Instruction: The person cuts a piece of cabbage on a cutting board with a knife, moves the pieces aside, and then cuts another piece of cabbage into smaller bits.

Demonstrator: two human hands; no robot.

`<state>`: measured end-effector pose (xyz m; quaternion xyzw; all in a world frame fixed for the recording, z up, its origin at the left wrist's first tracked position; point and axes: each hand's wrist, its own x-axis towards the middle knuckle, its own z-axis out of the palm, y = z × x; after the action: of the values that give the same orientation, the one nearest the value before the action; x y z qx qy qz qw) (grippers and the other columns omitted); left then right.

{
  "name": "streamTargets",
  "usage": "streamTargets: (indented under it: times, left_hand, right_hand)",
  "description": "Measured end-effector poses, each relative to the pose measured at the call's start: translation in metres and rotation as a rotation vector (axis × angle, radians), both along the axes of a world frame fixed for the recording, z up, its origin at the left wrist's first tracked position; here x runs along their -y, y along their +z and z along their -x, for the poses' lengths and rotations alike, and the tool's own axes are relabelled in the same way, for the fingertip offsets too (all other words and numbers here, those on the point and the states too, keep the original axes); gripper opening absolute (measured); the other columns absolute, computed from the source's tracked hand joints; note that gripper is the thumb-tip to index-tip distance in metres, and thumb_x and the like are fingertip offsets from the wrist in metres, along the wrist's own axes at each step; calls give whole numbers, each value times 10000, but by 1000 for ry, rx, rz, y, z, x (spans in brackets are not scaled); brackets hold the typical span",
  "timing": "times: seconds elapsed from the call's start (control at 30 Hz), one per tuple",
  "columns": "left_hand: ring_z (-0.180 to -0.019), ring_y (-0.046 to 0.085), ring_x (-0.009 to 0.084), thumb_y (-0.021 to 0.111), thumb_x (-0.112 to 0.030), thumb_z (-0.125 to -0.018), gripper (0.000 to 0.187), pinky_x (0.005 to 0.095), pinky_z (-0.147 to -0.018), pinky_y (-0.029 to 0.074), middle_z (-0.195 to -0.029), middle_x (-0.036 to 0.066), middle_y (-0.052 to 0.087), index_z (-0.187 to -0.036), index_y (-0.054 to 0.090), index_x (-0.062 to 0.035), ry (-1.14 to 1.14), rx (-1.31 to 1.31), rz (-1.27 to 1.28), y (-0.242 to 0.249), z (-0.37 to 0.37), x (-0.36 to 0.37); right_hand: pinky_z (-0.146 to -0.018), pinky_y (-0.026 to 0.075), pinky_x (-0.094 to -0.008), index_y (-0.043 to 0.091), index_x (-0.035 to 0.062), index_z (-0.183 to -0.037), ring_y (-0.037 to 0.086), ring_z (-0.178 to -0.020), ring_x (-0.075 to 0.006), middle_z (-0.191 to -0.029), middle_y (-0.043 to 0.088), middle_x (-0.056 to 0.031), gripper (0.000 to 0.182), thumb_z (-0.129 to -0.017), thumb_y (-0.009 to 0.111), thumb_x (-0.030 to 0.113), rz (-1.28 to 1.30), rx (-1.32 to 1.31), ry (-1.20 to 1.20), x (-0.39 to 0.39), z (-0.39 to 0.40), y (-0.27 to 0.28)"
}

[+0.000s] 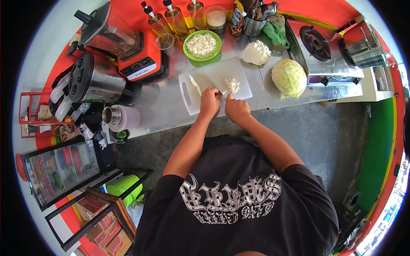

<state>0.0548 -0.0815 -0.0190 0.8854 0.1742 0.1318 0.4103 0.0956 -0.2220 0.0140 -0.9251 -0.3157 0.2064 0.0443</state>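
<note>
A white cutting board (190, 97) lies on the metal counter. My left hand (210, 102) is closed over its near middle, its fingertips around something I cannot make out. Just to the right, my right hand (237, 109) is closed around what looks like a knife (224, 92); most of it is hidden or hard to tell from the board. Beyond my right hand sits a small heap of pale shreds (232, 85). A thin pale strip (195, 84) lies on the board's left part. The two hands are close together.
Behind the board are a green bowl (221, 44) of pale shreds and a cut white piece (256, 53). A cabbage (289, 77) and stove (316, 42) stand right; a blender (141, 68), steel pot (102, 83) and flask (124, 118) left. Bottles (176, 21) line the back.
</note>
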Motion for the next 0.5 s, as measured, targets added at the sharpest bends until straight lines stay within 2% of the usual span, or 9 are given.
streamTargets:
  times: [0.1,0.17,0.4,0.5]
  left_hand:
    - [-774,682,359,688,37,-772,55,429,-724,532,-818,202,673,-820,715,32,-1,46,-19,-2,0,0]
    - [-776,680,366,680,26,-778,52,433,-720,529,-813,206,670,-818,714,32,-4,37,-34,-1,1,0]
    - [-760,667,389,659,17,-786,59,441,-711,524,-797,206,666,-808,711,33,10,48,-21,-3,0,0]
    - [-756,668,385,658,25,-779,58,443,-710,523,-796,206,667,-801,711,29,-2,52,-58,-3,1,0]
  right_hand:
    - [-706,604,-432,521,14,-1033,763,-821,-336,-858,749,-196,165,-938,561,144,0,54,60,-1,-4,5]
    - [-699,603,-422,544,21,-1044,768,-828,-302,-858,759,-154,186,-921,594,150,48,68,83,-3,-1,12]
    - [-694,605,-412,544,21,-1026,767,-817,-305,-853,757,-156,176,-922,597,153,7,46,57,-1,-3,1]
    - [-705,595,-441,515,13,-1042,758,-820,-339,-855,747,-187,168,-937,563,135,15,57,131,-1,-3,11]
